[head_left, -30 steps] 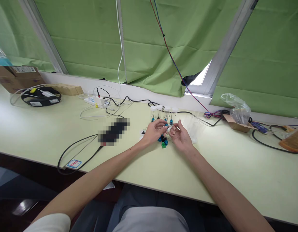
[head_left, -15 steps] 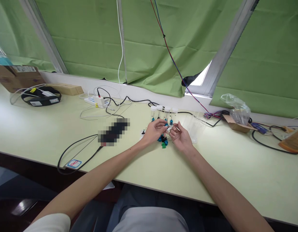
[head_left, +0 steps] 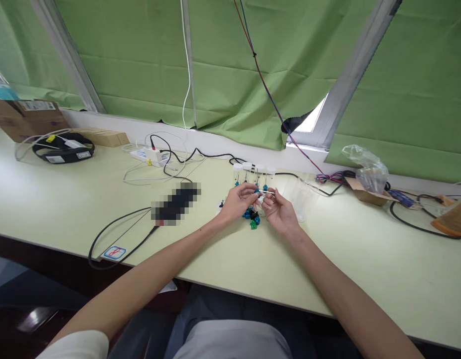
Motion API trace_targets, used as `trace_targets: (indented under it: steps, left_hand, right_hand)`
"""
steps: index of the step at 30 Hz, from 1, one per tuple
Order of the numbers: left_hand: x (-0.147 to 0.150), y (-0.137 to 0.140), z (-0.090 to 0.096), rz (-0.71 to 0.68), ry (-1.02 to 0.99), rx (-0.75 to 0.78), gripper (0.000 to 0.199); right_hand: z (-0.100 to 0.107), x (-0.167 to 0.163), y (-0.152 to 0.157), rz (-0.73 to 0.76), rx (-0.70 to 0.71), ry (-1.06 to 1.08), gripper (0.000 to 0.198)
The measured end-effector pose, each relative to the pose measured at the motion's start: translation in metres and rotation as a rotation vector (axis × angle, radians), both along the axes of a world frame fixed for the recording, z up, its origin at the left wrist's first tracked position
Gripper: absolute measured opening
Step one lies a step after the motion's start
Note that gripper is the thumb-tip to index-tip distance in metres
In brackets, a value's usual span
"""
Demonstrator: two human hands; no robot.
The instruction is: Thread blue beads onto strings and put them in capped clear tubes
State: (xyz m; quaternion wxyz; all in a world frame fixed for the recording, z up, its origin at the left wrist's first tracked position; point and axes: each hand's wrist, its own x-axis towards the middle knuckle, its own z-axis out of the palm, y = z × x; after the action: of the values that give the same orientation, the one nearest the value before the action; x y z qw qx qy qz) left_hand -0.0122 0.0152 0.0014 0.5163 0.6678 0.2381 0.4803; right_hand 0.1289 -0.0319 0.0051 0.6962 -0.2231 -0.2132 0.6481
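- A pale table [head_left: 223, 264] fills the foreground, its near edge right up against the seated person's lap.
- Close in on that edge, over to the left, there's a blue-and-white sticker [head_left: 114, 253] with a red mark.
- Up the middle, nearest the body among the little parts, sits a green piece [head_left: 253, 225], just in front of a cluster of blue and black pieces [head_left: 251, 215].
- And here's the action: right hand [head_left: 280, 214], palm turned inward, thumb and forefinger pinched together on a thin pale rod [head_left: 266, 191].
- Facing it, the left hand [head_left: 235, 204] has its fingertips closed on a small blue piece [head_left: 257, 191], held between the two hands; the rod runs across to it, though whether it sits inside is too small to tell.
- Left of the hands, well apart, a pixelated dark object [head_left: 176, 203] trails a black cable.
- Directly behind the hands, white-lidded clear containers [head_left: 247, 165] stand in a close group.
- Off to the right, an open carton [head_left: 370, 195] bears a crumpled clear bag [head_left: 376, 172].
- Farthest back, green curtains [head_left: 133, 55] span the windows.
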Motion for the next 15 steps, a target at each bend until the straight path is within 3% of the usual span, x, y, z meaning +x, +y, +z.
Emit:
trace_targets:
  steps: [15]
  left_hand:
    - [0.0005,-0.003,0.0041,0.016,-0.019,-0.055,0.035]
  right_hand:
    - [-0.002,-0.0012,-0.0003,0.003,0.077,0.017,0.013]
